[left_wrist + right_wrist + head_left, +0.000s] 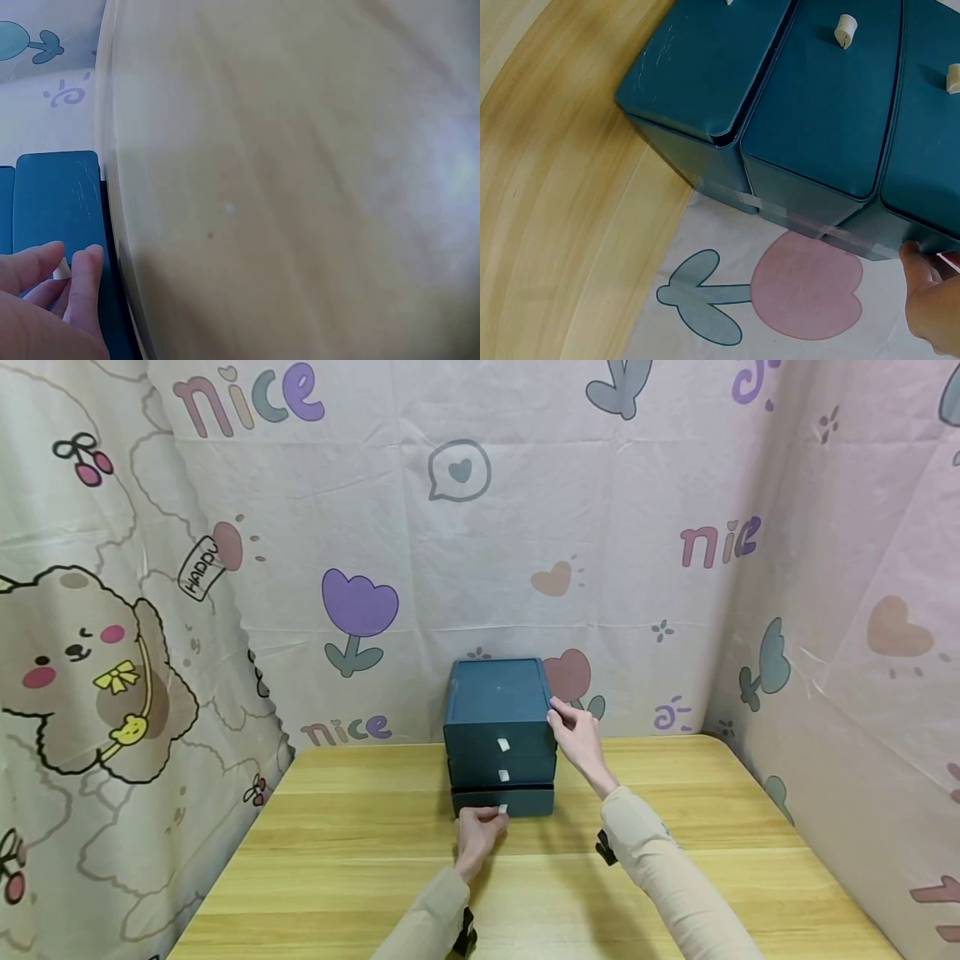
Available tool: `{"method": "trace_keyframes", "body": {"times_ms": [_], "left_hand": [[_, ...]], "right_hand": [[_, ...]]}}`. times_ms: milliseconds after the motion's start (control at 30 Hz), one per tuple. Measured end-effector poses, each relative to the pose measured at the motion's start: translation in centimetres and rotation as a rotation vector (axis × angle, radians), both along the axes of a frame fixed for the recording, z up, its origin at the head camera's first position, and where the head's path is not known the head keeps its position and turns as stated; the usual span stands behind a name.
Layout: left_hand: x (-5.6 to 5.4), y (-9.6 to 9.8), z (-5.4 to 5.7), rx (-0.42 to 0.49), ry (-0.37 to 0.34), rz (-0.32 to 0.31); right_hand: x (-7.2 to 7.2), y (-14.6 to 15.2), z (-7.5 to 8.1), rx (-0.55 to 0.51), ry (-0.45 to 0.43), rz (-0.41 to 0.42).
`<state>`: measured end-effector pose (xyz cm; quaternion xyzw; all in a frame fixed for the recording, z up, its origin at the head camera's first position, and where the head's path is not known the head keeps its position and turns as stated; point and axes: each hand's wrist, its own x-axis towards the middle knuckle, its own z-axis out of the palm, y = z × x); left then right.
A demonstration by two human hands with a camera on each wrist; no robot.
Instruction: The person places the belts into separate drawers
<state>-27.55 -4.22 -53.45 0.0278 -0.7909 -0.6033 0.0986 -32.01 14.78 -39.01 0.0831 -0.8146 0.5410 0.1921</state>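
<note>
A dark teal drawer cabinet [498, 692] of three stacked drawers stands at the back of the table, each front bearing a small whitish pull. The bottom drawer [531, 802] is pulled out slightly, with a dark gap along its upper edge. My left hand [477, 837] pinches the whitish pull [61, 270] of that drawer between thumb and fingers. At the cabinet's upper right side, my right hand [579, 737] holds the edge with its fingertips. The middle drawer [821, 97] and top drawer [934, 150] are closed.
The wooden table [337, 860] extends to both sides and in front of the cabinet. Behind it hangs a printed cloth [480, 552], close to the cabinet's back. More cloth hangs along the left and right sides.
</note>
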Motion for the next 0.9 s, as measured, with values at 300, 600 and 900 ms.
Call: {"method": "trace_keyframes", "body": {"times_ms": [300,600,900], "left_hand": [[-0.32,0.07,-0.04,0.020,0.009,0.002],[-0.62,0.22,0.01,0.000,0.010,0.031],[-0.93,0.28,-0.04,-0.030,0.018,0.061]], "right_hand": [[-0.05,-0.06,-0.03,-0.010,0.008,0.006],[-0.14,-0.09,-0.03,-0.011,0.010,0.000],[-0.16,-0.13,-0.06,-0.018,0.014,-0.008]]}}
